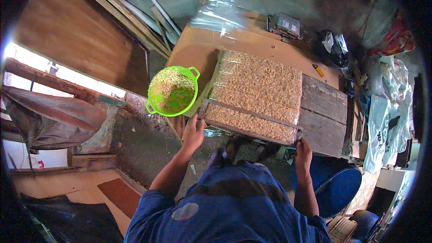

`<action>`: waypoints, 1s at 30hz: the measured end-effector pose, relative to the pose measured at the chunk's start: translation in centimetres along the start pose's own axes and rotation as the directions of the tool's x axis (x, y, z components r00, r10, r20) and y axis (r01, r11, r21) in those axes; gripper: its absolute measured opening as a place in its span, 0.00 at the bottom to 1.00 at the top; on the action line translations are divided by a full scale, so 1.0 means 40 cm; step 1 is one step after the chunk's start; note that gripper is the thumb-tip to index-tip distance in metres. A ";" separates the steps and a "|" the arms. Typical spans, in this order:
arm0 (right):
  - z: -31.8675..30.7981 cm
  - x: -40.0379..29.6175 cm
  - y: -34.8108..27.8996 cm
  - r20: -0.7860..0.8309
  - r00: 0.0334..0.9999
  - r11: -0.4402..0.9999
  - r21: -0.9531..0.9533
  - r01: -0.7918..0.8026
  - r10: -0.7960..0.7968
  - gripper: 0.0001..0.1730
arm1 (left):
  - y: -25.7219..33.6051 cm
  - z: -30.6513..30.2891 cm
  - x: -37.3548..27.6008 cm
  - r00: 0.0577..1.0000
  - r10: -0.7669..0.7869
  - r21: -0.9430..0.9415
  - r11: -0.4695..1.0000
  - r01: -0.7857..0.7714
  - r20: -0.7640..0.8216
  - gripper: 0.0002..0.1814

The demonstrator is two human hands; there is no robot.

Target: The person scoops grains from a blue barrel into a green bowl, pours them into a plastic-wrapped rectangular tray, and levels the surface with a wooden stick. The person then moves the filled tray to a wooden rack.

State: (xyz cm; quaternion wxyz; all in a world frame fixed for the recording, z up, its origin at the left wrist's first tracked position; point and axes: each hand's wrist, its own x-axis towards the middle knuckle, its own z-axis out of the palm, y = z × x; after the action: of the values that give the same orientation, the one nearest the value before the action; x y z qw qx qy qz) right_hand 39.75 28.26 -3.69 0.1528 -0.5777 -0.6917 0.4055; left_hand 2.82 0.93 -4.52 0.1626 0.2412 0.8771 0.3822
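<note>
A narrow rectangular wooden frame (251, 113) lies at the near edge of a wide, flat layer of pale beans or grains (260, 77), with one strip of them inside it. Clear plastic film seems to cover the layer. My left hand (193, 134) grips the frame's left end, and at its right end my right hand (303, 155) has hold of the corner. Left of the layer stands a bright green plastic colander (172, 91), with more of the pale pieces heaped toward its far side. Weathered wooden boards (322, 99) extend to the right.
On the wooden table (249, 33) lie crumpled clear plastic film (217, 18), a grey box (287, 25) and a yellow-handled tool (318, 70). Plastic bags (388, 114) hang at the right. A blue drum (337, 189) stands below my right arm. Planks (128, 10) lean at the back left.
</note>
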 end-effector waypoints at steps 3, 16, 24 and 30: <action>0.002 -0.022 -0.051 -0.030 0.998 0.996 0.070 -0.051 0.053 0.20 | -0.011 -0.002 0.000 0.998 -0.052 -0.023 0.998 0.053 0.029 0.31; -0.016 -0.048 -0.053 -0.047 0.994 0.934 0.349 -0.077 0.099 0.21 | 0.024 -0.032 0.001 1.000 0.021 -0.088 0.996 -0.019 0.022 0.30; -0.071 -0.151 -0.113 -0.115 0.990 0.890 0.456 -0.019 0.080 0.20 | 0.041 -0.110 -0.089 0.990 0.140 -0.278 0.951 -0.137 -0.011 0.25; -0.041 -0.235 0.013 -0.067 0.997 0.905 0.425 -0.013 0.046 0.22 | -0.002 -0.166 -0.164 0.985 0.118 -0.115 0.988 -0.103 0.130 0.25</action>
State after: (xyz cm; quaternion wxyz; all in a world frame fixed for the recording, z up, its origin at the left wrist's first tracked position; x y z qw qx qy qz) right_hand 43.91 20.22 -0.65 0.2944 -0.5560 -0.5722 0.5262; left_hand 5.14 -6.63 0.43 0.2135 0.3058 0.8274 0.4200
